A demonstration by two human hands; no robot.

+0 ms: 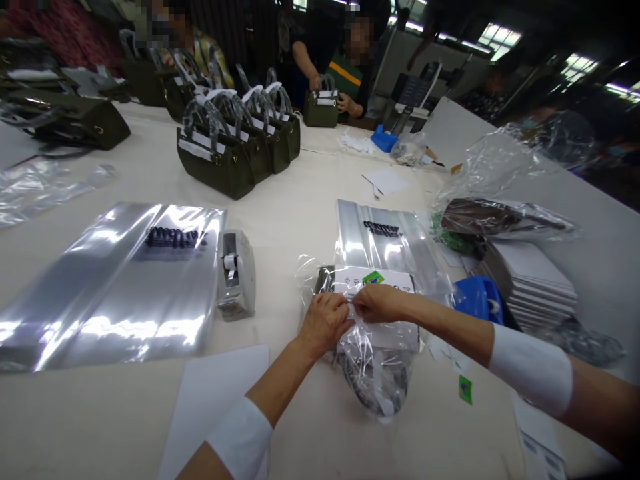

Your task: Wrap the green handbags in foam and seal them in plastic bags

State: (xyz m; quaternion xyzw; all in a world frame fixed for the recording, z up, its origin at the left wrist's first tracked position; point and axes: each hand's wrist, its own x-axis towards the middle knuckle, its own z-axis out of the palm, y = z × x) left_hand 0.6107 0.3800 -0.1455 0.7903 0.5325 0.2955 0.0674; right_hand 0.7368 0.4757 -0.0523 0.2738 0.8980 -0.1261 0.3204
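Note:
In front of me lies a dark green handbag (pixel 326 279) inside a clear plastic bag (pixel 367 353). A white printed card (pixel 343 277) with a green sticker (pixel 373 277) lies over much of it. The wrapped handles (pixel 400 383) point toward me. My left hand (pixel 325 323) is closed, its curled fingers gripping the clear plastic at the card's left side. My right hand (pixel 377 303) is closed in a pinch on the same plastic, close beside the left fingertips. What exactly sits between the fingertips is hidden.
Stacks of clear plastic bags (pixel 125 287) lie left and ahead. A tape dispenser (pixel 237 275) stands left of my hands, a blue dispenser (pixel 477 298) and a stack of white cards (pixel 530 283) to the right. Several green handbags (pixel 215 157) stand beyond; a co-worker (pixel 345 67) handles another.

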